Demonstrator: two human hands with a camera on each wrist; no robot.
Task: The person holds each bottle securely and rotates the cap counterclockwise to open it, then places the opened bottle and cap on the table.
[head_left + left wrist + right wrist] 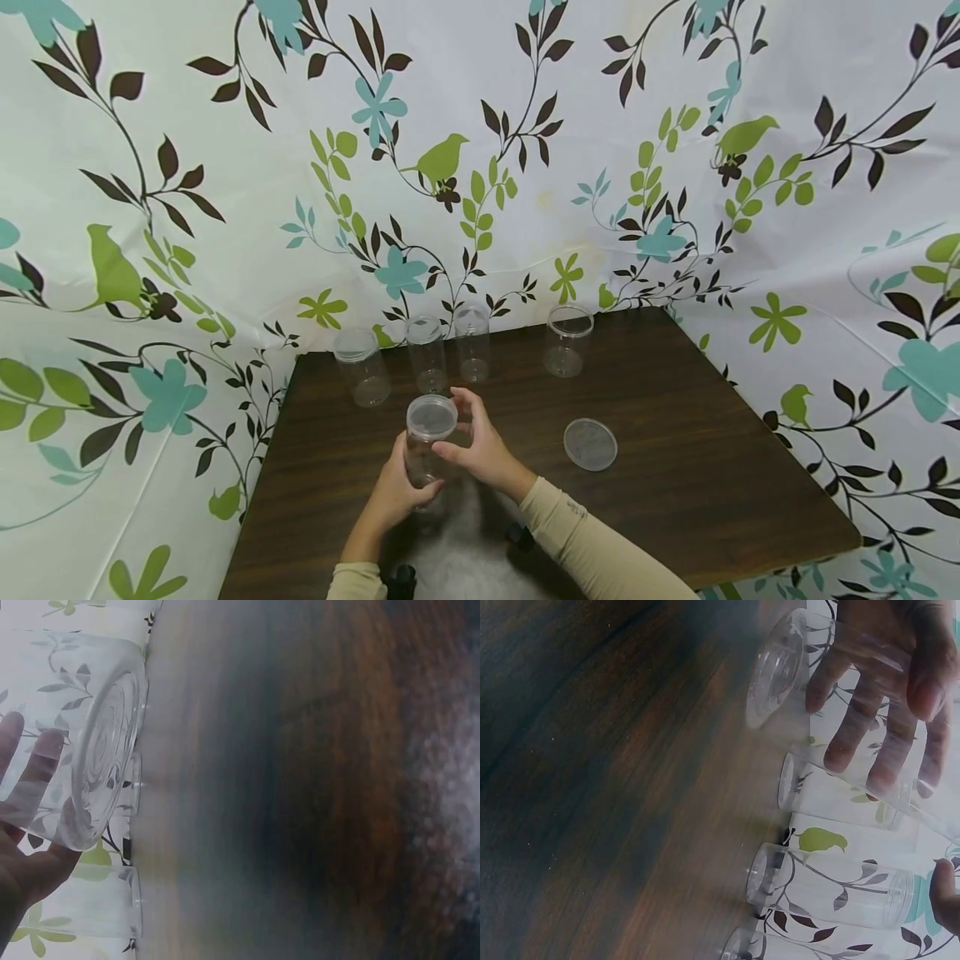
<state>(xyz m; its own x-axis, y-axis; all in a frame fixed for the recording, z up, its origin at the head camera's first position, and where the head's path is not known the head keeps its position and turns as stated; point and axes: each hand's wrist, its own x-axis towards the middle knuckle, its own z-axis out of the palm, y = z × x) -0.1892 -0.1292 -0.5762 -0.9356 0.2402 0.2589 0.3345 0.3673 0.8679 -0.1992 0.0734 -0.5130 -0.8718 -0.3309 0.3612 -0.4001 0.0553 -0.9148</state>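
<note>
Near the front of the table, my left hand (396, 490) grips a clear plastic jar (418, 460) by its lower body, thumb on the near side. A translucent lid (432, 416) covers its top. My right hand (486, 448) is at the jar's upper right, fingers spread and lightly bent beside the lid, thumb low. In the right wrist view that thumb (946, 896) shows apart from the jar wall. The left wrist view has the ringed jar base (109, 754) tilted above the tabletop.
Along the back of the dark wooden table (697, 483) stand several clear jars, among them a lidded one (367, 379) at left and one with an open rim (566, 354) at right. A loose round lid (590, 444) lies right of my hands. Patterned cloth (525, 217) hangs behind.
</note>
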